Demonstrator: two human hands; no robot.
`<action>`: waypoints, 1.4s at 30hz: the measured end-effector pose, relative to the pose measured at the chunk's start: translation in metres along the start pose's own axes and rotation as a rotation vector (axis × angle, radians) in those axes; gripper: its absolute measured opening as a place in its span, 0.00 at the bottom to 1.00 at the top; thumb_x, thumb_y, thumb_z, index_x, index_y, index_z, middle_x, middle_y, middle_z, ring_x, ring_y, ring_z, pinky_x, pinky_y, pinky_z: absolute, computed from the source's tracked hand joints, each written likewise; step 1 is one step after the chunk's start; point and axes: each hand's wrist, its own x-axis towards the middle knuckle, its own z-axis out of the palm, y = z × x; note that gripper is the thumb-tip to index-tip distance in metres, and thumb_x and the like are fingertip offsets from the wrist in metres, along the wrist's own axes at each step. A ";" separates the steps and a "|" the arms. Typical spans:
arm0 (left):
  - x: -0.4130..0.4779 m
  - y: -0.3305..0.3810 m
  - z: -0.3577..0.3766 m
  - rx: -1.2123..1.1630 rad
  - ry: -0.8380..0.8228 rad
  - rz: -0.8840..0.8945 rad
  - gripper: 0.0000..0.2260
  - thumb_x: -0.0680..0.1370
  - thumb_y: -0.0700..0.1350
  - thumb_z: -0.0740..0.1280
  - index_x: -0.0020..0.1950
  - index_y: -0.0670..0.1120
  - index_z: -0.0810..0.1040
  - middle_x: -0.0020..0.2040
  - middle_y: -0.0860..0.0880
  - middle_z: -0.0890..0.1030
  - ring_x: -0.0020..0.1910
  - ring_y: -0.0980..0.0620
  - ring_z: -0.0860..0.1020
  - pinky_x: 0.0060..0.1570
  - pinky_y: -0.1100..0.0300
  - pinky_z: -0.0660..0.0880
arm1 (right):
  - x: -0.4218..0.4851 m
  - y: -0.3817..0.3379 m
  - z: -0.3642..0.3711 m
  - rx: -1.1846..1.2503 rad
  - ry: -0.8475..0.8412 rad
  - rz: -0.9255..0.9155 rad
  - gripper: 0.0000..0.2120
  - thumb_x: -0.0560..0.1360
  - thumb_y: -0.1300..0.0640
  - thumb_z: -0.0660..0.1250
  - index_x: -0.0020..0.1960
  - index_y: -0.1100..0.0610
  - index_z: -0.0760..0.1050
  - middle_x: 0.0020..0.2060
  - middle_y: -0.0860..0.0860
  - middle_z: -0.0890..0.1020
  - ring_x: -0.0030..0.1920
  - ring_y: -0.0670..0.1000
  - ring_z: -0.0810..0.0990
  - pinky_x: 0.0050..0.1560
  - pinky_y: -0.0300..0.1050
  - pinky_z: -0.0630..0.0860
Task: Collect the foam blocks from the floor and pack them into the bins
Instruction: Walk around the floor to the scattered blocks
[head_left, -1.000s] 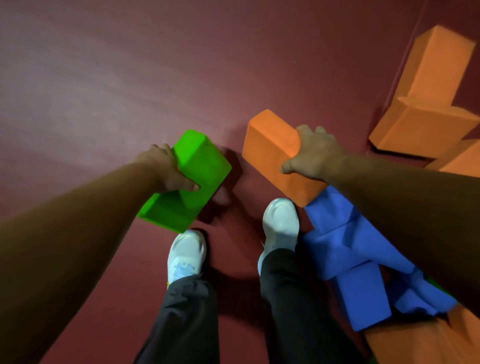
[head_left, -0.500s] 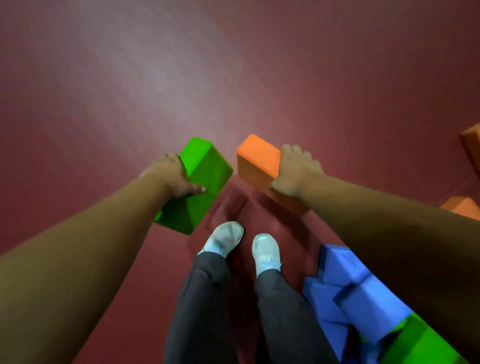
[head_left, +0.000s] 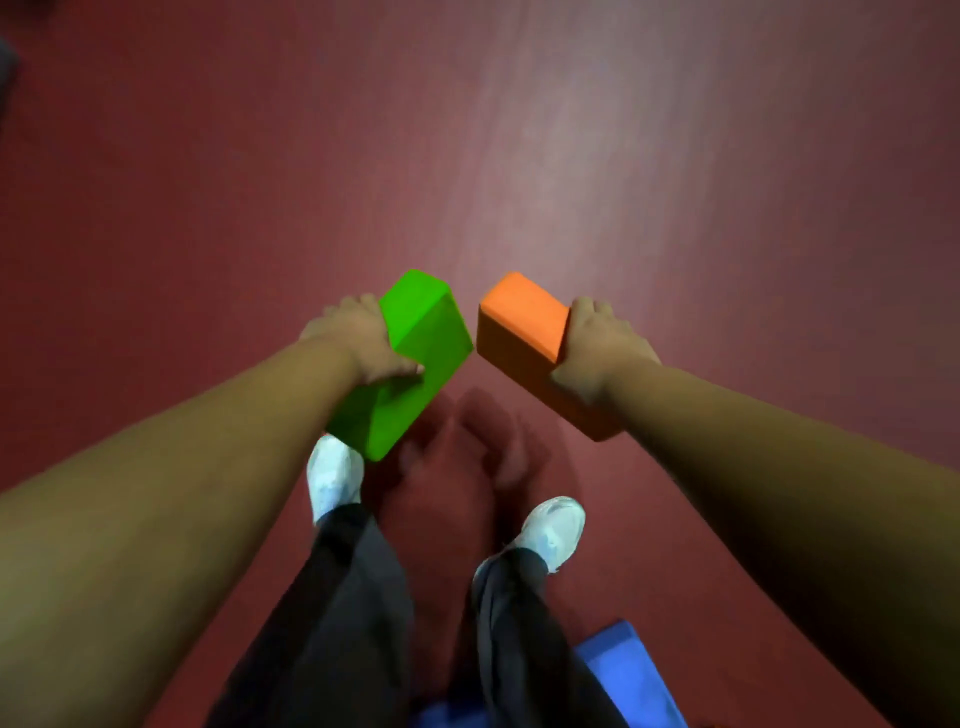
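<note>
My left hand (head_left: 358, 338) grips a green foam block (head_left: 415, 358) from its left side, thumb across the top face. My right hand (head_left: 597, 343) grips an orange foam block (head_left: 519, 332) at its right end. Both blocks are held in the air at about the same height, above the dark red floor (head_left: 519, 156), their near corners a short gap apart. No bin is in view.
A blue foam block (head_left: 623, 670) lies on the floor at the bottom, just behind my right leg. My white shoes (head_left: 335, 475) and dark trousers show below the blocks. A dark shape sits at the far left edge.
I have walked away from the pile: the orange blocks at the right have left view and the blue ones have slid to the bottom edge. Both hands have kept their blocks.
</note>
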 end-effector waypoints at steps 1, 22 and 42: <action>-0.001 -0.026 0.006 -0.023 0.010 -0.031 0.54 0.62 0.75 0.75 0.74 0.40 0.64 0.70 0.36 0.72 0.69 0.35 0.73 0.67 0.44 0.74 | 0.002 -0.024 0.008 -0.020 -0.008 -0.027 0.29 0.70 0.49 0.74 0.64 0.56 0.64 0.63 0.57 0.71 0.63 0.64 0.75 0.59 0.59 0.75; -0.092 -0.593 0.124 -0.573 0.028 -0.537 0.51 0.65 0.73 0.75 0.76 0.41 0.65 0.72 0.40 0.72 0.70 0.40 0.74 0.67 0.48 0.73 | -0.052 -0.629 0.190 -0.528 -0.116 -0.420 0.34 0.72 0.46 0.71 0.70 0.60 0.63 0.66 0.60 0.73 0.66 0.64 0.75 0.65 0.59 0.74; -0.107 -0.948 0.088 -0.896 0.076 -1.031 0.54 0.65 0.76 0.71 0.76 0.37 0.66 0.72 0.36 0.72 0.70 0.38 0.73 0.68 0.48 0.73 | -0.045 -1.069 0.219 -0.570 -0.162 -0.725 0.35 0.70 0.47 0.75 0.69 0.57 0.64 0.64 0.59 0.73 0.65 0.64 0.75 0.61 0.58 0.76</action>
